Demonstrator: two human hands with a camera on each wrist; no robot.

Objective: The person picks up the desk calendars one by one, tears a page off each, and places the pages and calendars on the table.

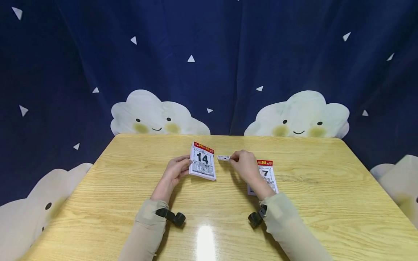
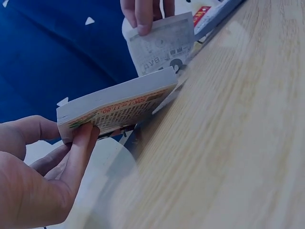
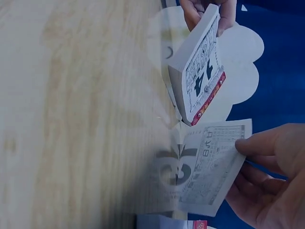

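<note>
My left hand (image 1: 175,169) grips a thick tear-off calendar (image 1: 203,166) by its left edge, tilted up off the table. Its top sheet shows a big black 14 under a red header strip. In the left wrist view the thumb presses the printed back of the pad (image 2: 128,112), fingers on the other side. Between thumb and fingers of my right hand (image 1: 245,166) is a single thin calendar page (image 3: 214,164), apart from the pad, its large print showing through. Partly hidden beneath the right forearm lies a second tear-off calendar (image 1: 270,177) showing a 7.
Both calendars are over a light wooden table (image 1: 107,203). Behind its far edge hangs a dark blue curtain (image 1: 209,54) with white triangles, and cloud-shaped cushions (image 1: 153,112) with faces stand along that edge. Each wrist wears a black strap camera (image 1: 177,219).
</note>
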